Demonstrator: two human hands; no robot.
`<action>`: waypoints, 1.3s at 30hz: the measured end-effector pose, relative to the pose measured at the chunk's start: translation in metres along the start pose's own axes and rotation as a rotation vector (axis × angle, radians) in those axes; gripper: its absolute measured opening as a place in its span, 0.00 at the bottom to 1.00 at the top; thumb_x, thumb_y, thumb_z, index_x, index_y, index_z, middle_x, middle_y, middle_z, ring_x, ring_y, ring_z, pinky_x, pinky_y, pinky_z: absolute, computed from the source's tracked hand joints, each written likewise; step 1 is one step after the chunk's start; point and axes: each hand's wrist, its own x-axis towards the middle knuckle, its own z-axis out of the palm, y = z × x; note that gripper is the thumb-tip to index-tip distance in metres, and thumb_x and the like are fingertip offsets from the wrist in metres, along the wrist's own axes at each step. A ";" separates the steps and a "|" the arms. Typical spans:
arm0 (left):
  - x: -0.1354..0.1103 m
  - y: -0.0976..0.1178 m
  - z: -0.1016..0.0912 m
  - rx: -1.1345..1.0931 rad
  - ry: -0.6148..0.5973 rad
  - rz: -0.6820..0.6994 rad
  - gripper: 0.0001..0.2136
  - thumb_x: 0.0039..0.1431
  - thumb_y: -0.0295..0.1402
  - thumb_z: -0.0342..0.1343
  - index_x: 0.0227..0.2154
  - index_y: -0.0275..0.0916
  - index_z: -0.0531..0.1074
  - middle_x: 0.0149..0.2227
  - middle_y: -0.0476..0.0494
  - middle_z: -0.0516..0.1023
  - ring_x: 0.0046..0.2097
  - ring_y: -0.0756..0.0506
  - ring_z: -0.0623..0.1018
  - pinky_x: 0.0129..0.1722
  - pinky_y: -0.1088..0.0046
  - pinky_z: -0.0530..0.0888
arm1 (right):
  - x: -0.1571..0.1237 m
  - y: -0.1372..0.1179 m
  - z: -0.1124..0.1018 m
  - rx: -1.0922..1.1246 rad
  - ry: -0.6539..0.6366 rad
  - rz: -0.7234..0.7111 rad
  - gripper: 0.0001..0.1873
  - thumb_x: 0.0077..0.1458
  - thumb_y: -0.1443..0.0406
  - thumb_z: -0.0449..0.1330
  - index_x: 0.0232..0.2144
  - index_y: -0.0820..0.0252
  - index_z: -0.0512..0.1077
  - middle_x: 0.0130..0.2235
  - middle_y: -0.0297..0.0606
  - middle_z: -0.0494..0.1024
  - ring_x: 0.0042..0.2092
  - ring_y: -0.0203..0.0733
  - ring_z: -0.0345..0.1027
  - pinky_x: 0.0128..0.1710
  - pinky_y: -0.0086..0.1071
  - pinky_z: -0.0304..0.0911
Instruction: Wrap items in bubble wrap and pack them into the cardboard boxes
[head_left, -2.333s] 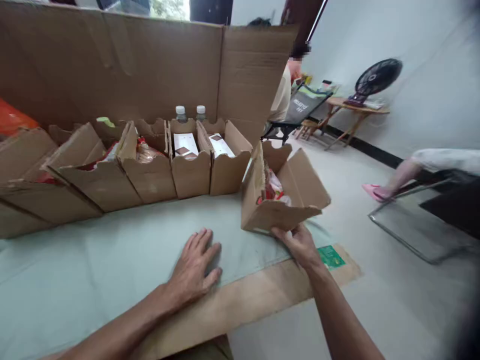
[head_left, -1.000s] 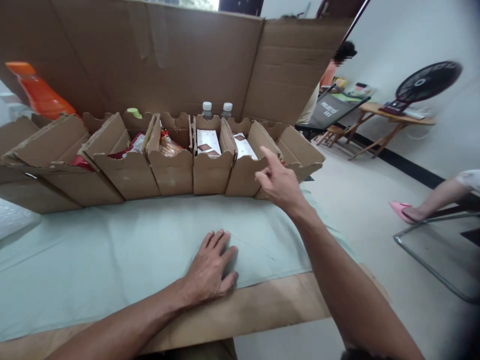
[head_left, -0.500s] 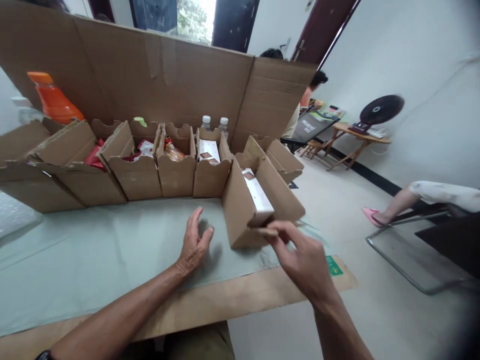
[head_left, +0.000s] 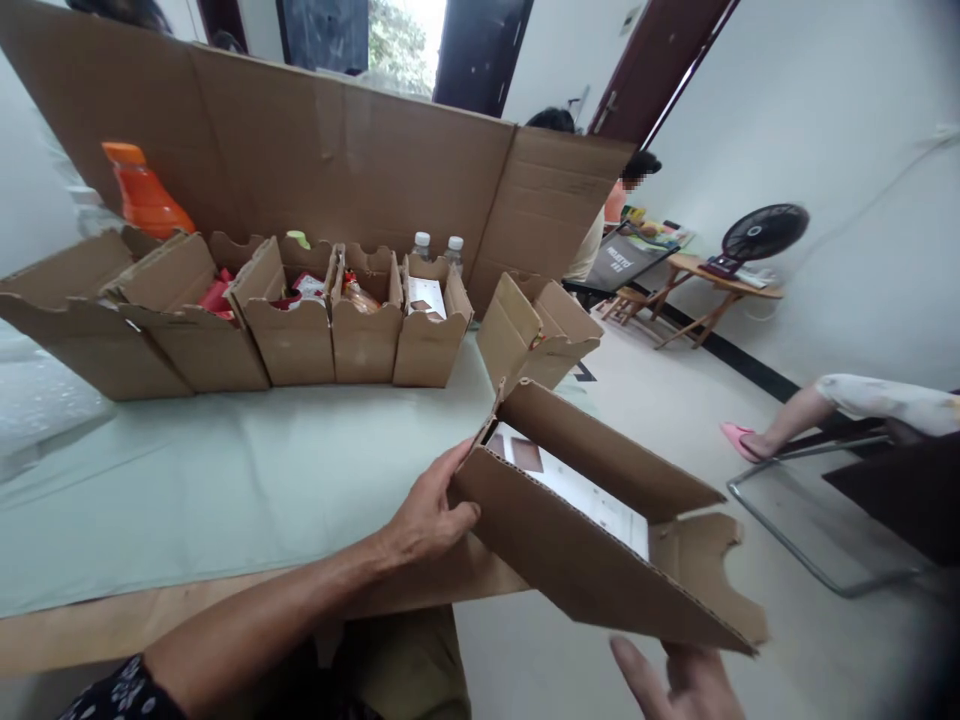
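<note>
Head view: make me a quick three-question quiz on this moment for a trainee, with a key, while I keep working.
1. True or false: the orange bottle stands behind the row of bins.
2. Choose one. What lies inside the tilted cardboard bin?
a) a pink slipper
b) a white box
c) a black fan
3. Which hand is on the end of the tilted cardboard bin nearer the row of bins?

Key
1. True.
2. b.
3. The left hand; the right hand is at the other end.
</note>
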 end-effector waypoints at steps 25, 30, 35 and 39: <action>-0.008 -0.051 -0.149 0.304 0.419 -0.242 0.31 0.55 0.29 0.55 0.65 0.39 0.66 0.60 0.38 0.77 0.58 0.37 0.77 0.61 0.53 0.74 | 0.136 -0.132 0.227 0.149 -0.423 -0.138 0.18 0.45 0.47 0.65 0.33 0.50 0.73 0.34 0.43 0.83 0.40 0.62 0.79 0.37 0.50 0.74; -0.070 -0.031 -0.161 0.412 0.219 -0.222 0.24 0.58 0.35 0.59 0.58 0.40 0.74 0.61 0.37 0.77 0.61 0.37 0.76 0.61 0.55 0.74 | 0.132 -0.152 0.229 0.043 -0.384 -0.073 0.12 0.46 0.46 0.64 0.26 0.41 0.70 0.34 0.47 0.82 0.45 0.70 0.78 0.41 0.58 0.71; -0.144 0.001 -0.271 0.844 0.834 -0.226 0.13 0.61 0.34 0.56 0.46 0.41 0.79 0.57 0.37 0.79 0.62 0.37 0.74 0.66 0.52 0.67 | 0.126 -0.159 0.225 0.055 -0.366 -0.037 0.12 0.42 0.47 0.66 0.26 0.39 0.70 0.34 0.48 0.81 0.46 0.72 0.78 0.41 0.61 0.69; -0.155 0.020 -0.391 1.077 1.275 -0.556 0.14 0.59 0.37 0.57 0.45 0.37 0.77 0.58 0.31 0.74 0.65 0.33 0.66 0.68 0.49 0.59 | 0.127 -0.157 0.227 0.118 -0.341 -0.038 0.11 0.41 0.48 0.67 0.25 0.39 0.71 0.33 0.48 0.81 0.46 0.73 0.77 0.38 0.61 0.69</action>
